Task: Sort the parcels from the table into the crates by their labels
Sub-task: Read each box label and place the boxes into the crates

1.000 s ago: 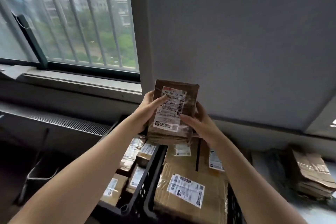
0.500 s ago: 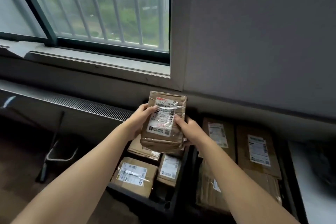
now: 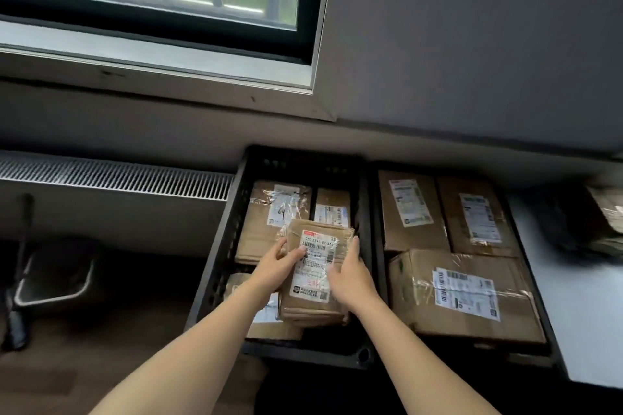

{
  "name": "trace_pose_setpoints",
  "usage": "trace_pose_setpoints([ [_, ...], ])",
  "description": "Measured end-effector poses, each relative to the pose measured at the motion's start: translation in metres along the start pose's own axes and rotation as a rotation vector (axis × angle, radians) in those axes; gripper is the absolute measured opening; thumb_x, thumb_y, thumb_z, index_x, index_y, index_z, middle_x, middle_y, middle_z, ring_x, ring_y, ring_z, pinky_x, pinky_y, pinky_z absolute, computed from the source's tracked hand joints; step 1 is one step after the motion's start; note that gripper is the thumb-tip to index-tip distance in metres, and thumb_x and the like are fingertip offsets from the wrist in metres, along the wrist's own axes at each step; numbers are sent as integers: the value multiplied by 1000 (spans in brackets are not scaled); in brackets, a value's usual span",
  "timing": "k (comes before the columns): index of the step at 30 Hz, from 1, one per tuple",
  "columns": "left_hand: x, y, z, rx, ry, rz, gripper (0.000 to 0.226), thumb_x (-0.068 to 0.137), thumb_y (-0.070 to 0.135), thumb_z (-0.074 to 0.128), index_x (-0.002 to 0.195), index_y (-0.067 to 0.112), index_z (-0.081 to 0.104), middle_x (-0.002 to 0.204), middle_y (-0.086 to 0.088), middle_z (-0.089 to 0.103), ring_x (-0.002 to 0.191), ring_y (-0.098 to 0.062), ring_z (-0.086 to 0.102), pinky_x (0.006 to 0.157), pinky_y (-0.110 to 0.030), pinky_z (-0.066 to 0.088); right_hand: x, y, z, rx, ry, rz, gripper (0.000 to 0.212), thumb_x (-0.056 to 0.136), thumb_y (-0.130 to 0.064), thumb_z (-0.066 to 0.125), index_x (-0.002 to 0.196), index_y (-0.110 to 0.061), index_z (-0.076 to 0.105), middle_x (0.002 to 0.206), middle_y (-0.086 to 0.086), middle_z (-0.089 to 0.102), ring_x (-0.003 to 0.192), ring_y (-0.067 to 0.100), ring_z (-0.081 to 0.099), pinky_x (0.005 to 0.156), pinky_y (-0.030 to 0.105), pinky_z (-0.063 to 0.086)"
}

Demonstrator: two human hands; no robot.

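1. Two black crates sit side by side under the wall, the left crate (image 3: 215,266) and the right crate (image 3: 505,352). Both hold brown boxes. The white table (image 3: 573,330) runs along the right, with a blurred pile (image 3: 606,219) at its far end.
2. The right crate carries three big boxes, and the near box (image 3: 421,307) is the largest.
3. Here's the action: the held parcel (image 3: 303,310), a flat brown packet, hangs over the near right part of the left crate. I can't tell whether it touches the boxes beneath.
4. The left hand (image 3: 279,266) grips its left edge, thumb across the face. The right hand (image 3: 347,274) wraps its right edge.
5. This looks like the placing step. Next it needs laying flat, then both hands letting go.
6. The label (image 3: 313,266) shows a barcode and a red corner mark. Its top line starts "210", and the rest is too blurred to read.
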State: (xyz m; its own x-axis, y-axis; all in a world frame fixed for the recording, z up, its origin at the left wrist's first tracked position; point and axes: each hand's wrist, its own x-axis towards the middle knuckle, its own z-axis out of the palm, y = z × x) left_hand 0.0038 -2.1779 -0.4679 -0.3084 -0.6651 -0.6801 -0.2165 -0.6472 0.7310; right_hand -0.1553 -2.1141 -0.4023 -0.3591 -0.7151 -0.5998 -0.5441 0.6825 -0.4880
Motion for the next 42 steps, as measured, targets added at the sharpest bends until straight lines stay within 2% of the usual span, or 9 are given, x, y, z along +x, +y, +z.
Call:
trace_pose_setpoints([
  [3,14,-26,7,69,-23,-18,98,60,77,77,146,44,45,137,5,63,117,-17,66,99,-46,56,-5,7,10,-145,20,-24,87,103,-22,48,159,-26,-19,169,8,1,130,31,50,92,36,45],
  [7,25,-42,15,149,26,-28,101,60,77,63,150,37,42,137,0,63,116,-20,65,100,-47,55,-12,9,27,-405,40,-50,83,101,-25,54,161,-21,-3,164,15,-28,147,37,27,106,41,44],
  [11,10,-28,21,244,51,-11,92,73,73,61,153,32,39,133,-4,62,115,-22,64,100,-43,53,-13,15,42,-551,62,-98,87,100,-27,55,161,-15,-6,158,19,-38,154,41,0,119,43,30],
  [15,6,-21,26,336,111,37,64,96,51,60,152,28,39,109,1,60,101,-17,60,89,-34,51,-15,16,45,-705,72,-211,79,102,-34,47,162,-16,-1,164,19,-26,151,41,-25,125,49,-3],
  [19,9,-24,26,367,142,59,64,94,58,58,149,29,43,102,0,63,94,-15,62,87,-34,53,-3,17,39,-675,53,-267,76,103,-39,45,162,-24,-1,168,13,-14,154,38,-18,125,49,-5],
  [24,16,-22,24,416,115,40,67,93,60,58,150,27,43,142,-7,57,123,-25,57,99,-35,46,13,21,37,-658,-15,-253,75,105,-47,41,162,-25,-4,169,11,-15,155,33,-15,127,46,-1],
  [34,19,-16,25,438,70,17,71,95,61,55,153,23,36,149,-9,51,134,-29,50,102,-39,43,24,26,36,-659,-47,-257,74,106,-50,37,162,-26,-6,168,8,-19,154,30,-20,126,45,-4],
  [38,15,-12,22,401,75,31,69,93,57,61,148,20,42,129,-6,60,115,-25,60,95,-37,51,16,28,30,-592,-35,-276,76,105,-45,45,163,-26,-1,169,6,-15,156,26,-14,127,41,1],
  [42,13,-4,22,386,116,57,64,92,52,65,141,16,45,106,0,62,92,-21,65,79,-37,57,9,29,20,-508,-20,-265,75,104,-39,49,163,-22,5,170,7,-9,157,24,-7,124,40,21],
])
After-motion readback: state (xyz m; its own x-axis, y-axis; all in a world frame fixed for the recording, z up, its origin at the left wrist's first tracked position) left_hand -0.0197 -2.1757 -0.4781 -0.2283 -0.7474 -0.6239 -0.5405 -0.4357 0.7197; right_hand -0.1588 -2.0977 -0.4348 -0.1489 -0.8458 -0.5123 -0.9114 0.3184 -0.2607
